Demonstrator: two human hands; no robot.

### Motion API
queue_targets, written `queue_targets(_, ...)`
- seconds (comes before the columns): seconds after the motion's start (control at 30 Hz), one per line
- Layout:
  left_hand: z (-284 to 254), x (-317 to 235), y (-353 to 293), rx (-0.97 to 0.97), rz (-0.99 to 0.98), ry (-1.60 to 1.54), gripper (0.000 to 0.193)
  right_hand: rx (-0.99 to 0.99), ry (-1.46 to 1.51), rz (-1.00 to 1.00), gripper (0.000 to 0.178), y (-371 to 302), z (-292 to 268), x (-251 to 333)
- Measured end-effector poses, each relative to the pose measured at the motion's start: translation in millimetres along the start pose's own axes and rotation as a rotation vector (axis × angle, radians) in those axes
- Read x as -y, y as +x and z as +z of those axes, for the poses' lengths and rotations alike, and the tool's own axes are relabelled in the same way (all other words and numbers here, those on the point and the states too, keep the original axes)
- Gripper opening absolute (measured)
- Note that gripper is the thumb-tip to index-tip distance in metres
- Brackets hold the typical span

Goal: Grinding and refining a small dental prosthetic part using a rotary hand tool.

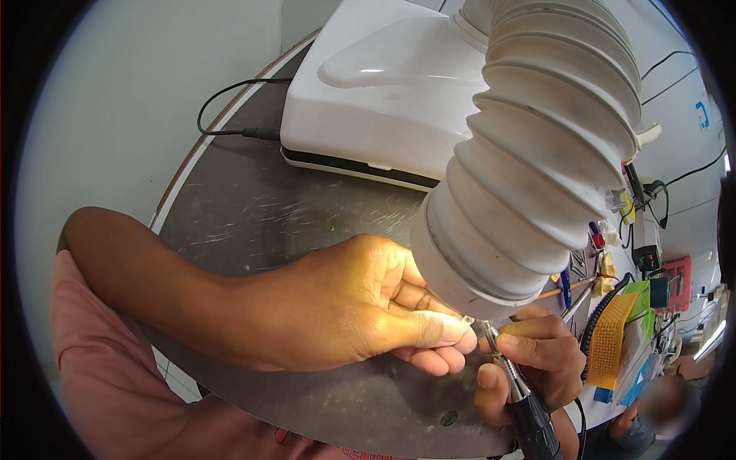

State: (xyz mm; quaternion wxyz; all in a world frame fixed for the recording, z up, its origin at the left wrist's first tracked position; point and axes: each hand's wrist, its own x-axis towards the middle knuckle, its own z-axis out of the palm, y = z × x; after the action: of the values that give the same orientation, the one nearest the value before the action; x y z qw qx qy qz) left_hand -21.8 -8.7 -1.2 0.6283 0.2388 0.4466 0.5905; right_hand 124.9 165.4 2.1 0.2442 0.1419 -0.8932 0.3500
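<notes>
My left hand (337,310) reaches in from the left, with thumb and fingers closed in a pinch on a small pale piece (467,320). Its exact kind is too small to tell. In my right hand (540,354) is a rotary handpiece (530,418) with a metal front and a black rear body, gripped like a pen. Its thin tip points up toward the small piece and sits close to it; whether they touch I cannot tell. Both hands are just below the mouth of a white corrugated suction hose (529,153), which hides part of the fingers.
A white dust extractor (376,92) stands at the back of the dark, scratched table (284,207), with a black cable (201,115) on its left. To the right are hand tools, an orange perforated holder (609,341) and a red rack (676,280). Another person (665,410) is at the lower right.
</notes>
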Motion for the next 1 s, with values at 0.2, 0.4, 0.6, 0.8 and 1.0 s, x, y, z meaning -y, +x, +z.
queue_targets(0.2, -0.1, -5.1, -1.9, 0.011, -0.011, -0.041, 0.033, 0.009, -0.012, -0.001, 0.029, 0.1, -0.8, -1.8)
queue_targets(0.4, -3.8, -0.4, 0.3, 0.072, -0.013, -0.150, 0.033, -0.032, -0.056, -0.068, 0.028, -2.2, 2.3, -2.8)
queue_targets(0.6, -3.8, 3.3, 4.9, 0.097, -0.057, -0.321, 0.032, -0.003, 0.048, -0.075, 0.030, -1.6, 0.7, -3.8)
queue_targets(0.8, -4.9, 0.9, 3.5, 0.090, -0.076, -0.333, 0.032, 0.026, 0.052, -0.049, 0.031, 0.0, -1.5, -3.5)
queue_targets(1.0, -9.8, 3.4, 3.5, 0.170, -0.070, -0.290, 0.039, -0.031, 0.048, -0.044, 0.030, -1.6, 2.7, -1.2)
